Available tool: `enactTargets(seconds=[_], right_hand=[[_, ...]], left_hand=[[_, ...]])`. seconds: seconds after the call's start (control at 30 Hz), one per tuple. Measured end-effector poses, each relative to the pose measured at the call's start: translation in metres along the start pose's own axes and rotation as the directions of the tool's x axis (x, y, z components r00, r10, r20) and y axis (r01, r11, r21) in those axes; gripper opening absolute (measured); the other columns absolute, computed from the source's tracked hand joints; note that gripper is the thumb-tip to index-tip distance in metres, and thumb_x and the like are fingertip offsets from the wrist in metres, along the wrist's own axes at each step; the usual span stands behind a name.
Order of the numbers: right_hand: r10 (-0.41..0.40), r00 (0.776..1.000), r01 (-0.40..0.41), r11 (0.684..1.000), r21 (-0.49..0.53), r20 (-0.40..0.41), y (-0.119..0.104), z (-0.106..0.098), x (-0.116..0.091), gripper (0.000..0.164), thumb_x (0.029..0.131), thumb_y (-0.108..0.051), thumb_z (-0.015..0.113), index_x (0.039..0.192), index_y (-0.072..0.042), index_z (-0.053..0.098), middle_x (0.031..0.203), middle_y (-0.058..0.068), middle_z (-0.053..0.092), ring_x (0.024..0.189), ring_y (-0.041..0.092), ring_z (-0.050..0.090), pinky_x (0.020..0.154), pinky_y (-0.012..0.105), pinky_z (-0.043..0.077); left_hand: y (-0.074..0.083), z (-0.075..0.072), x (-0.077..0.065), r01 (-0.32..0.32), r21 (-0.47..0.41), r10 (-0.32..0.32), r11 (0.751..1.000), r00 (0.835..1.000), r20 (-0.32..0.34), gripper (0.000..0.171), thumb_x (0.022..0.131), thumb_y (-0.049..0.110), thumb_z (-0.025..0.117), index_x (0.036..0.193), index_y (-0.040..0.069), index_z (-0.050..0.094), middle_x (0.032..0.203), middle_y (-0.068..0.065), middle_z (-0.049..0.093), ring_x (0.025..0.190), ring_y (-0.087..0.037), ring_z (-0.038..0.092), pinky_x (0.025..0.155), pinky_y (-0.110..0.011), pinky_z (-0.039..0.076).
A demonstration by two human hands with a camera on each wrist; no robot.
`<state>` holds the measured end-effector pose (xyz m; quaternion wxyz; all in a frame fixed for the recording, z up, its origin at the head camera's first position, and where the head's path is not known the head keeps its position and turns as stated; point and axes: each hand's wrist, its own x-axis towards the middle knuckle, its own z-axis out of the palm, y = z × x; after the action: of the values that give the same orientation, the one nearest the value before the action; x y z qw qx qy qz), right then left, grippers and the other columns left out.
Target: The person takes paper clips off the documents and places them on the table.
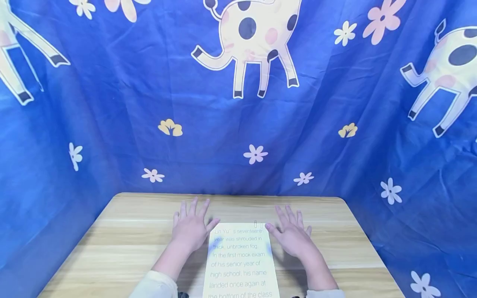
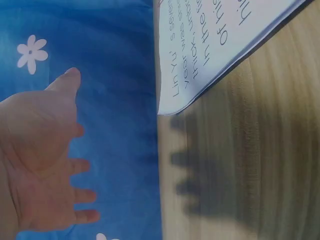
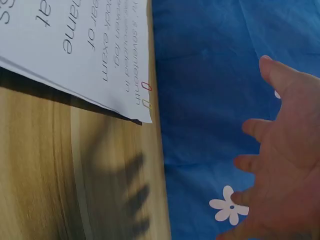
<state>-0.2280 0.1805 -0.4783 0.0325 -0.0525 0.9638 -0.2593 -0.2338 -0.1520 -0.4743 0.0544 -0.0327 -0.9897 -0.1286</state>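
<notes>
Paper (image 1: 238,268) lies toward the table's (image 1: 335,231) near edge, running out of the head view. Left hand (image 1: 189,231) and right hand (image 1: 294,236) hover over the table beside its far corners, fingers spread, holding nothing. A red clip (image 3: 146,86) and yellow clip (image 3: 147,104) sit near its far right corner; light, flat fingers clear of them would likely avoid creasing. Past the table's far edge hangs a blue curtain (image 1: 208,145)

Creased blue fabric (image 1: 208,169), printed with spotted animals (image 1: 261,43) and flowers (image 1: 255,155), enclosed three sides. The wood-grain tabletop (image 1: 130,223) had rounded far corners.
</notes>
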Motion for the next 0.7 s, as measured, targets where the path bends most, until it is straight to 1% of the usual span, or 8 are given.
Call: enactTargets(seconds=[0.07, 0.13, 0.23, 0.3, 0.43, 0.53, 0.6, 0.7], right_hand=[[-0.024, 1.0, 0.024, 0.999, 0.023, -0.013, 0.005, -0.001, 0.001, 0.095, 0.099, -0.08, 0.052, 0.174, -0.038, 0.011, 0.185, 0.004, -0.001, 0.168, 0.049, -0.009, 0.119, 0.088, -0.003], [-0.068, 0.997, 0.069, 0.996, 0.051, -0.037, 0.009, -0.002, 0.003, 0.103, 0.096, -0.073, 0.065, 0.174, -0.038, 0.009, 0.185, 0.005, 0.001, 0.168, 0.05, -0.006, 0.122, 0.085, 0.001], [-0.128, 0.99, 0.134, 0.985, 0.11, -0.055, 0.014, -0.003, 0.005, 0.115, 0.09, -0.057, 0.083, 0.175, -0.038, 0.007, 0.185, 0.006, 0.002, 0.169, 0.048, -0.002, 0.126, 0.081, 0.007], [-0.157, 0.986, 0.164, 0.973, 0.163, -0.057, 0.016, -0.002, 0.008, 0.119, 0.087, -0.049, 0.088, 0.175, -0.038, 0.007, 0.185, 0.006, 0.002, 0.169, 0.048, 0.004, 0.127, 0.079, 0.014], [-0.161, 0.985, 0.17, 0.95, 0.262, -0.056, 0.018, 0.001, 0.012, 0.118, 0.087, -0.042, 0.09, 0.174, -0.039, 0.011, 0.185, 0.006, 0.002, 0.165, 0.049, 0.024, 0.125, 0.076, 0.027], [-0.15, 0.987, 0.161, 0.94, 0.303, -0.057, 0.02, 0.006, 0.014, 0.114, 0.089, -0.04, 0.089, 0.174, -0.038, 0.013, 0.184, 0.009, 0.004, 0.161, 0.05, 0.034, 0.124, 0.075, 0.03], [-0.15, 0.987, 0.161, 0.932, 0.325, -0.06, 0.021, 0.009, 0.015, 0.112, 0.089, -0.038, 0.089, 0.174, -0.036, 0.016, 0.183, 0.01, 0.006, 0.158, 0.051, 0.038, 0.124, 0.074, 0.033], [-0.166, 0.984, 0.175, 0.915, 0.364, -0.058, 0.021, 0.016, 0.017, 0.108, 0.091, -0.036, 0.088, 0.174, -0.033, 0.019, 0.182, 0.012, 0.009, 0.154, 0.054, 0.042, 0.122, 0.073, 0.037]], left_hand=[[-0.001, 0.001, 0.001, 0.005, -0.025, -0.006, 1.0, 1.0, -0.014, 0.082, 0.107, 0.072, 0.044, 0.171, 0.021, 0.034, 0.172, -0.025, 0.036, 0.151, -0.057, 0.039, 0.114, -0.073, 0.039], [-0.001, 0.002, 0.003, 0.01, -0.066, -0.011, 0.998, 1.0, -0.022, 0.077, 0.109, 0.065, 0.049, 0.168, 0.017, 0.039, 0.163, -0.027, 0.046, 0.139, -0.052, 0.05, 0.106, -0.066, 0.045], [-0.002, 0.004, 0.007, 0.017, -0.147, -0.017, 0.989, 1.0, 0.002, 0.069, 0.11, 0.052, 0.056, 0.162, 0.008, 0.046, 0.154, -0.029, 0.053, 0.13, -0.05, 0.056, 0.108, -0.065, 0.048], [-0.003, 0.007, 0.01, 0.029, -0.204, -0.022, 0.979, 0.999, 0.037, 0.065, 0.109, 0.044, 0.06, 0.159, 0.003, 0.049, 0.15, -0.03, 0.055, 0.126, -0.05, 0.06, 0.108, -0.065, 0.05], [-0.007, 0.017, 0.016, 0.069, -0.3, -0.028, 0.951, 0.99, 0.139, 0.064, 0.104, 0.033, 0.069, 0.156, -0.001, 0.05, 0.148, -0.032, 0.055, 0.123, -0.048, 0.066, 0.11, -0.065, 0.052], [-0.008, 0.027, 0.021, 0.085, -0.359, -0.012, 0.929, 0.98, 0.199, 0.067, 0.099, 0.031, 0.075, 0.152, -0.004, 0.053, 0.14, -0.03, 0.059, 0.119, -0.043, 0.068, 0.108, -0.064, 0.054], [-0.009, 0.034, 0.024, 0.095, -0.387, -0.009, 0.917, 0.976, 0.218, 0.066, 0.097, 0.032, 0.077, 0.147, -0.005, 0.056, 0.13, -0.026, 0.061, 0.114, -0.039, 0.067, 0.106, -0.062, 0.055], [-0.01, 0.042, 0.026, 0.11, -0.406, -0.02, 0.907, 0.976, 0.219, 0.058, 0.096, 0.032, 0.079, 0.137, -0.004, 0.062, 0.116, -0.019, 0.058, 0.104, -0.032, 0.059, 0.093, -0.054, 0.056]])
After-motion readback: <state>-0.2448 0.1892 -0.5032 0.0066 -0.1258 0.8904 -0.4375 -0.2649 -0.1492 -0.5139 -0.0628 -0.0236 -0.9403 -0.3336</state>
